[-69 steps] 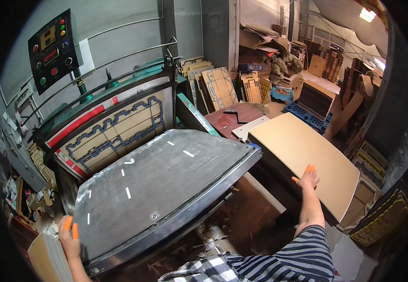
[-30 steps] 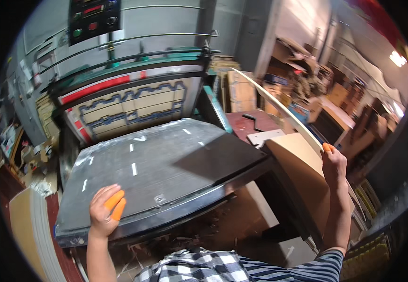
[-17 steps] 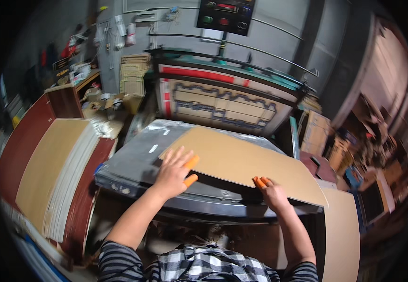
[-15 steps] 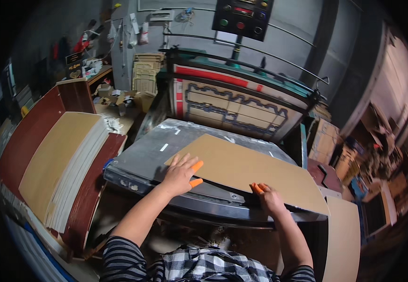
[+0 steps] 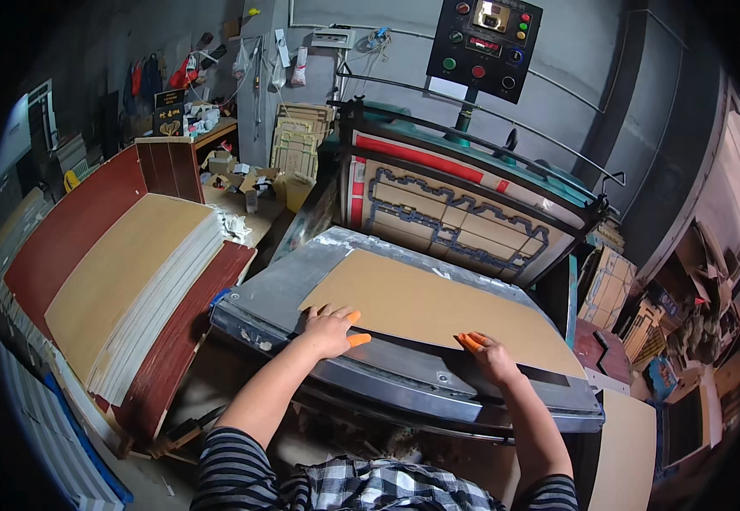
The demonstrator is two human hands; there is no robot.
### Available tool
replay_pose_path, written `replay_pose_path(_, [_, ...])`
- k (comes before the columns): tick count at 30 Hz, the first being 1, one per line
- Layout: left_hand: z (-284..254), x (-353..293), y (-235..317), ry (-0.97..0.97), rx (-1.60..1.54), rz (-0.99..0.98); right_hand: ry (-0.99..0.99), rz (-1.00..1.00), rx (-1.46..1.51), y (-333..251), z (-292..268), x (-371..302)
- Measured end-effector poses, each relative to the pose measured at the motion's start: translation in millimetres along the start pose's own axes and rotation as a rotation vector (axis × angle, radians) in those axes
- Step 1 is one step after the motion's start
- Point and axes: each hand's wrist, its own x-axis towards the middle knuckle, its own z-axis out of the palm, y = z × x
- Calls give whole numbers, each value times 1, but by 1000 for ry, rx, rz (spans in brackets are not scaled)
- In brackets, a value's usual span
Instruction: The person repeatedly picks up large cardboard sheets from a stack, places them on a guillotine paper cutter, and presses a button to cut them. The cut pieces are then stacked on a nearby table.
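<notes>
A flat tan cardboard sheet (image 5: 438, 302) lies on the grey metal bed (image 5: 281, 281) of a press. My left hand (image 5: 332, 331) rests with fingers spread at the sheet's near left corner, its fingertips touching the edge. Orange finger covers show on its thumb and one finger. Toward the right of the near edge, my right hand (image 5: 491, 358) pinches the sheet between thumb and finger, which also wear orange covers. Behind the bed the raised platen carries a cutting die board (image 5: 455, 215) with dark foam strips along its outline.
To my left a reddish-brown holder (image 5: 72, 230) bears a stack of tan sheets (image 5: 123, 281). Another tan sheet (image 5: 625, 451) is low at the right. A control panel (image 5: 482, 47) with buttons stands above the press. Scrap boards (image 5: 685, 341) crowd the far right.
The sheet has shifted left and farther onto the bed, and lies flatter. My left hand has slid left to its corner, while my right hand keeps its pinch. The whole view has shifted.
</notes>
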Motion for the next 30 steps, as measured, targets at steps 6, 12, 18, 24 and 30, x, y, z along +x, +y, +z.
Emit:
replay_pose_path(6, [0, 30, -1, -44, 42, -68, 46, 38, 471, 46, 68, 36])
replay_pose_path(12, [12, 37, -9, -105, 60, -157, -310, 130, 182, 51, 49, 53])
replay_pose_path(18, [13, 44, -5, -65, 110, -118, -334, 574, -82, 11, 3, 1])
replay_pose_path(24, [0, 50, 22, -97, 88, 84, -396, 529, -61, 9, 2, 1])
replay_pose_path(30, [29, 73, 120, -197, 108, 389, -378, 525, -89, 18, 12, -3])
